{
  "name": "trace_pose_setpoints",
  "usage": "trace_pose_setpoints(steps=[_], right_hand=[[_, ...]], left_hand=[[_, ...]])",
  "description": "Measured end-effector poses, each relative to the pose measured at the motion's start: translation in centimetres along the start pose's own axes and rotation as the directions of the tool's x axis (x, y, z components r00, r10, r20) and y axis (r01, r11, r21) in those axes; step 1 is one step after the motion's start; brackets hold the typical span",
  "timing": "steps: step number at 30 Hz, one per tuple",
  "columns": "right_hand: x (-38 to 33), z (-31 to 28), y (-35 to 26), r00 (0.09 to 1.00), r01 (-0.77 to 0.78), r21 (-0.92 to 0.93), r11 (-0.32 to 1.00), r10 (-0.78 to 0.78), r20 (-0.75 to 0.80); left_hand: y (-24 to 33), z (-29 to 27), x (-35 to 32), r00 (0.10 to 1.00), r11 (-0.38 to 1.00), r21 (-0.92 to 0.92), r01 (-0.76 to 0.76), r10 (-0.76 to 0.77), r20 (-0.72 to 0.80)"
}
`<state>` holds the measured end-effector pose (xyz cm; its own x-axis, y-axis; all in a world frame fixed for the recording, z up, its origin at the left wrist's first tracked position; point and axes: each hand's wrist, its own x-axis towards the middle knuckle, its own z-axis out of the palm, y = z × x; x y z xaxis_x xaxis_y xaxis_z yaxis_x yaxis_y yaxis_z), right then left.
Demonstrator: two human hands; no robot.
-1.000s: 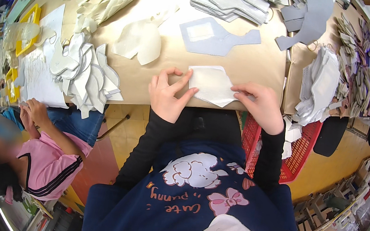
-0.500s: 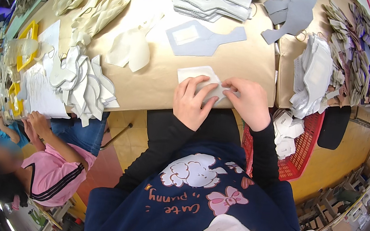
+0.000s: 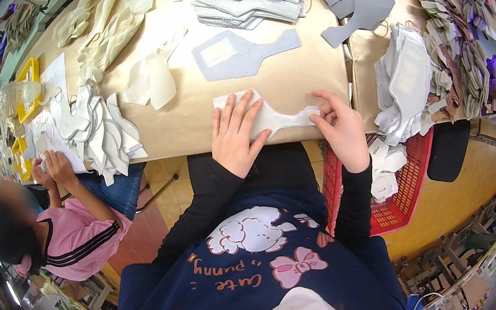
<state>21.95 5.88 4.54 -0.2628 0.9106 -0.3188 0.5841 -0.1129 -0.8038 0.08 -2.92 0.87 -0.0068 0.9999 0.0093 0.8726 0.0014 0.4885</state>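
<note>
A tan table [image 3: 323, 70] spreads across the upper part of the view; at its left side sits a person in a pink top [image 3: 87, 240], both of that person's hands near the table's edge; a red basket [image 3: 405, 193] with white pieces inside stands below the right part of the table; a loose pile of white cut pieces [image 3: 99, 134] lies on the left, a neat stack of pale grey pieces [image 3: 247, 3] at the far side, and another whitish stack [image 3: 405, 82] on the right; a single light grey piece [image 3: 248, 57] with a pale rectangle at its wide end lies flat beyond the hands; nearer, close to the table's front edge, is a white piece [image 3: 275, 119] with a narrow arm; the left hand [image 3: 236, 129] lies flat on its wide end, fingers spread; the right hand [image 3: 341, 130], apart from the left, has thumb and fingers about the narrow tip, though whether they pinch it I cannot tell.
</note>
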Motion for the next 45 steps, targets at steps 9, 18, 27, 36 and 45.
trace_pose_setpoints(steps=[9,18,27,36,45], right_hand=[[0.0,0.1,-0.2,0.998,0.045,-0.063,0.997,-0.047,-0.037],[-1.3,-0.2,1.0,0.935,0.22,-0.231,0.948,-0.273,-0.227],[-4.5,2.1,4.3,0.923,0.228,-0.671,0.706,-0.376,-0.082],[-3.7,2.3,3.7,0.92,0.237,-0.623,0.746,-0.378,-0.103],[-2.3,2.9,3.1,0.858,0.384,-0.444,0.81,-0.49,-0.153]], left_hand=[[1.1,0.1,0.0,0.997,0.998,0.013,-0.063,0.064,-0.051],[4.8,2.7,0.8,0.961,0.962,-0.041,-0.271,0.268,-0.069],[4.9,3.1,0.8,0.959,0.961,0.047,-0.273,0.276,-0.061],[2.1,0.7,-0.3,0.969,0.947,-0.213,-0.239,0.247,0.01],[-2.9,-1.0,-1.6,0.996,0.999,-0.03,0.033,-0.035,-0.081]])
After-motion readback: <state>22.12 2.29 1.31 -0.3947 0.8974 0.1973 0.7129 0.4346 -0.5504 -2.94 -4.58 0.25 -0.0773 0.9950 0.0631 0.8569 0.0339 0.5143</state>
